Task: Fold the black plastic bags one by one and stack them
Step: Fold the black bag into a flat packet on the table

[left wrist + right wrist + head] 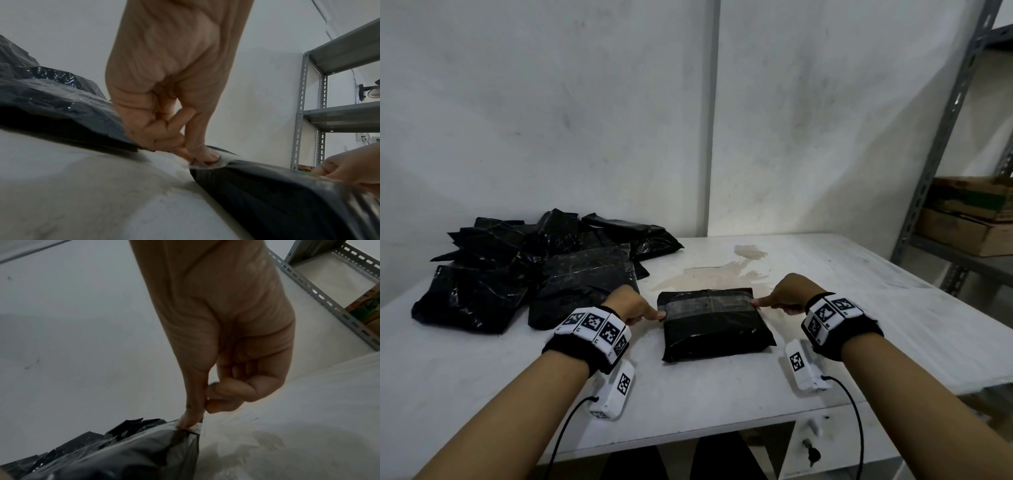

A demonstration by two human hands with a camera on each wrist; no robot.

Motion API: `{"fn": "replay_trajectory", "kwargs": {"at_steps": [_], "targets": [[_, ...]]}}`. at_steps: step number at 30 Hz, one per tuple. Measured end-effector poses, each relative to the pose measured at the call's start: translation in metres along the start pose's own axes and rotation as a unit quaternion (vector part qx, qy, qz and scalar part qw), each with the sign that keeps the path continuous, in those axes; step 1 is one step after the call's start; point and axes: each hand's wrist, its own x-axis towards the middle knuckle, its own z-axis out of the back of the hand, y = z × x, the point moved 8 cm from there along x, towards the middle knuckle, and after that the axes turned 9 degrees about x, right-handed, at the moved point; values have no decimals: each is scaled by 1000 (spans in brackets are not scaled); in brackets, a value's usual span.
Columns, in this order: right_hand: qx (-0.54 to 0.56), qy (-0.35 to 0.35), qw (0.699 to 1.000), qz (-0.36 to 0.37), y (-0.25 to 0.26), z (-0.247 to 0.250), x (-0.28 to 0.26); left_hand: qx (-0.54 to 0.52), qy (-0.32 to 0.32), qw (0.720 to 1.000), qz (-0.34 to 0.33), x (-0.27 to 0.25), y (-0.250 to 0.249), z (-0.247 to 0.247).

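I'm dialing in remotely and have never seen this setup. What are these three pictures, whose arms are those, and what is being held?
No machine here: a person works bare-handed, wearing cameras. The wide picture comes from a head camera; the other two look along each wrist at the fingers. On the white table a black plastic bag lies in front of the person, with a gray strip across its top. The left hand pinches the strip's left end, the right hand its right end. A pile of black bags lies to the left, and a metal shelf stands at the right.
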Motion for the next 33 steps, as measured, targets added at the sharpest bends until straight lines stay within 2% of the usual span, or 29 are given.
{"fn": "replay_trajectory", "kwargs": {"at_steps": [8, 17, 33], "targets": [[170, 48, 984, -18, 5, -9, 0, -10, -6, 1000, 9, -4, -4, -1], [176, 56, 983, -22, 14, -9, -6, -53, -27, 998, 4, -7, -11, 2], [188, 63, 980, -18, 15, -13, -6, -107, 18, 994, 5, -15, -27, -10]]}}
